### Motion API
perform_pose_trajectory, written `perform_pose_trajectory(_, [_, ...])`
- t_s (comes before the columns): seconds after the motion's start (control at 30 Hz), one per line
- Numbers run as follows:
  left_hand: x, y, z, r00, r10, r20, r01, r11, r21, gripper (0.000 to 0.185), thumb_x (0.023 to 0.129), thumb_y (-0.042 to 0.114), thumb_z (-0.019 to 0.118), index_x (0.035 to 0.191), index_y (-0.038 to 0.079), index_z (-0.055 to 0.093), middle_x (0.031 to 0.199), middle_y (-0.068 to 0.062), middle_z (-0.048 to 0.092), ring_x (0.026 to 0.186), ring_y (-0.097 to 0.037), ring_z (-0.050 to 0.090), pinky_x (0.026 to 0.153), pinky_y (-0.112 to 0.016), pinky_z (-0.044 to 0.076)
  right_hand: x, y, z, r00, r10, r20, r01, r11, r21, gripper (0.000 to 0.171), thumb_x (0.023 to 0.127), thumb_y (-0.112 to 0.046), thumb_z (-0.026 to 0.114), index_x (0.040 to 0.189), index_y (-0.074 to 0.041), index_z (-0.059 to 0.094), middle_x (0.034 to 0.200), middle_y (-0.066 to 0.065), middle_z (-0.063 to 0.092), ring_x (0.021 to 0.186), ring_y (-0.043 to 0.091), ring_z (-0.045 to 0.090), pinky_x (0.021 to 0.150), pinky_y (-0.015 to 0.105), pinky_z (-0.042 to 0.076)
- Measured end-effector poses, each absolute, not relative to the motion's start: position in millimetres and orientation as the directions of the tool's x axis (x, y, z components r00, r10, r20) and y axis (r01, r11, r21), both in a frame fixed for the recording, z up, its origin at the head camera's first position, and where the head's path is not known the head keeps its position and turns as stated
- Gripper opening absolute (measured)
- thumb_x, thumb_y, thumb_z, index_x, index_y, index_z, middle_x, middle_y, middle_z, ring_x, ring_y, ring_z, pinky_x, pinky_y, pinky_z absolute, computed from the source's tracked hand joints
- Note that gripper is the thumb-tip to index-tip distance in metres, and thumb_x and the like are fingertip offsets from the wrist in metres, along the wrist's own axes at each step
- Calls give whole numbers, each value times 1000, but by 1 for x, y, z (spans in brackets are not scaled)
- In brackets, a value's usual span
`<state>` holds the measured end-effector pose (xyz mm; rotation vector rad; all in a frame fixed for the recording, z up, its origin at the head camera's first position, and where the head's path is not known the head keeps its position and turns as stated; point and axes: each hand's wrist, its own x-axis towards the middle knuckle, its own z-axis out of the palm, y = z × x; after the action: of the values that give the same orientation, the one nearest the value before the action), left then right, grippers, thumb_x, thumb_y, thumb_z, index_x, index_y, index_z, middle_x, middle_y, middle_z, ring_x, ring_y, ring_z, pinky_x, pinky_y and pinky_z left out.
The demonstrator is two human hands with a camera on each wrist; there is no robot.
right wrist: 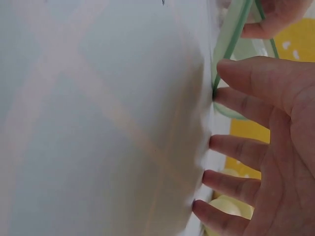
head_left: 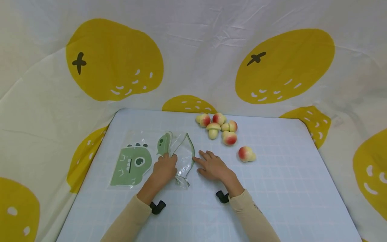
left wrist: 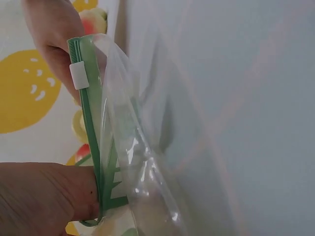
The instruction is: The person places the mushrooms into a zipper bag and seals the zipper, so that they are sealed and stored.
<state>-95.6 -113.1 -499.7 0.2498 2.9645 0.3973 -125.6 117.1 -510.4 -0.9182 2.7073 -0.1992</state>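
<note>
A clear zip bag (head_left: 131, 164) with a green dinosaur print lies on the pale blue gridded table (head_left: 287, 188), left of centre. Its mouth (head_left: 184, 154) stands held apart. My left hand (head_left: 164, 168) pinches the green zipper rim (left wrist: 91, 142) near the white slider (left wrist: 78, 76). My right hand (head_left: 211, 164) lies flat on the table with straight, spread fingers (right wrist: 246, 152). Its index fingertip touches the bag's rim (right wrist: 236, 34). Several toy peaches (head_left: 229, 137) and a toy mushroom (head_left: 213, 130) cluster behind the right hand. One peach (head_left: 246, 154) lies apart to the right.
A white cloth with large yellow orange prints (head_left: 115, 60) hangs behind and around the table. The table's back edge (head_left: 211, 112) runs just behind the toy fruit. The bare mat stretches to the right and front of my hands.
</note>
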Motion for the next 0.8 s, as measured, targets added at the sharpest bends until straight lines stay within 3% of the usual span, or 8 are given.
perform_pose_trajectory(0.13, [-92,-118,-501,-973,140,-182,80,950,302,59,87,26,77,133,-3,54,118,-33,53,104,-50,54,75,-66,48,-126,116,-510,-761,-612,-217,-573,790,-218,52,102,-34,58,151,-23,46,158,13,35,141,39,33,107,55,36])
perform_pose_trajectory(0.27, [-87,-126,-502,-964,107,-245,31,955,294,83,86,48,75,150,6,42,144,-42,32,129,-65,31,86,-84,30,-126,116,-510,-762,-610,-218,-568,791,-228,52,102,-34,58,151,-23,46,158,13,35,142,40,32,108,55,35])
perform_pose_trajectory(0.43, [-83,-134,-503,-953,97,-288,21,966,258,92,85,60,70,157,17,33,152,-45,14,134,-70,13,85,-88,22,-126,118,-509,-760,-612,-218,-568,789,-235,53,102,-34,58,152,-24,45,159,13,33,142,40,31,108,55,35])
perform_pose_trajectory(0.8, [-85,-136,-503,-949,117,-294,35,962,272,93,85,61,70,157,15,33,150,-47,13,132,-72,13,82,-87,28,-125,118,-511,-758,-624,-189,-580,778,-241,53,101,-35,59,151,-22,46,157,15,36,141,41,33,106,56,37])
